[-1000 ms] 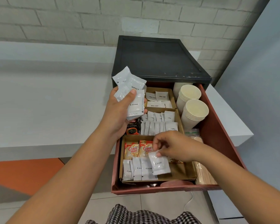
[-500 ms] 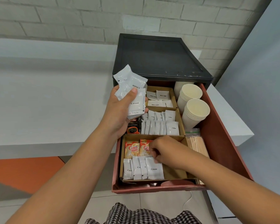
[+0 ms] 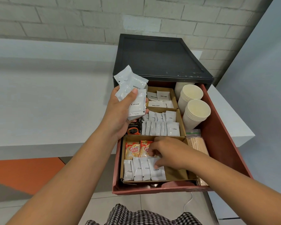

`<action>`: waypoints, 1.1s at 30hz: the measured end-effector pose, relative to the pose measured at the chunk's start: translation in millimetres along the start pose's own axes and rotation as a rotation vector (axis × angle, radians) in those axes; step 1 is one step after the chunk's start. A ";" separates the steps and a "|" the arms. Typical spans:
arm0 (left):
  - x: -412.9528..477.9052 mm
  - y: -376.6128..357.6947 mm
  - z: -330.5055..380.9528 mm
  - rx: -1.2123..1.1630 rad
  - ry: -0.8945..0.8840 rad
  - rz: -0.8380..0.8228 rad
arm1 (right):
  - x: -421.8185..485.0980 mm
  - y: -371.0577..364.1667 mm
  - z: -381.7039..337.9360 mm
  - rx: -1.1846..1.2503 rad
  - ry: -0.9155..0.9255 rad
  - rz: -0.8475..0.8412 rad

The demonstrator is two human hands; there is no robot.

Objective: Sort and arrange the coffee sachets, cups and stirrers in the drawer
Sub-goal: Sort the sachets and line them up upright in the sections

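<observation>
Clutching a stack of Cream sachets [image 3: 137, 103], the left hand [image 3: 118, 115] hovered beyond and left of the near row [image 3: 136, 172], where the nearer right hand [image 3: 169, 153] pinched the upright end sachet [image 3: 157, 173].

Coffee mate sachet [image 3: 144, 149], second: right half covered by right hand [image 3: 170, 153].
Black coffee sachet [image 3: 134, 127]: upper left behind left hand [image 3: 120, 112].
Rear cup stack [image 3: 178, 90]: back right corner of drawer [image 3: 221, 127], mostly under cabinet [image 3: 159, 57].
Stirrers [image 3: 197, 144]: near end behind right forearm.
Held Cream sachets [image 3: 131, 86]: upper print unreadable.
Right grip: fingertips concealed; pinch cannot be told.
</observation>
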State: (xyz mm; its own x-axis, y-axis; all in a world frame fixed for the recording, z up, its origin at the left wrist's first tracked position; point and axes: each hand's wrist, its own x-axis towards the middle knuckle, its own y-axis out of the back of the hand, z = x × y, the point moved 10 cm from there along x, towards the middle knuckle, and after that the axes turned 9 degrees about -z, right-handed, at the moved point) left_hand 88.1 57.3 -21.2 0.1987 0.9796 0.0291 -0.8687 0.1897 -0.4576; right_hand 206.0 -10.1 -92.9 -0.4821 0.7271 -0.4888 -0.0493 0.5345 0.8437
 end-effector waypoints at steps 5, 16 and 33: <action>0.0 0.3 0.2 0.002 0.005 0.003 | 4.8 -2.3 -1.9 0.072 0.029 -0.029; 0.0 -1.3 0.6 -0.026 -0.005 -0.014 | 11.5 -5.4 -9.2 0.118 0.086 -0.090; 0.2 -0.8 0.6 -0.024 -0.006 -0.012 | 15.7 -2.5 -22.7 0.191 0.126 -0.061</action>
State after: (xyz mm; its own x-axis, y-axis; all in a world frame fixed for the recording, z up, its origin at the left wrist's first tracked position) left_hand 88.5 57.4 -20.2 0.2065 0.9776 0.0400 -0.8552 0.2002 -0.4781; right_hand 178.7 -9.8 -97.7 -0.5893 0.6378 -0.4960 0.0790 0.6564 0.7502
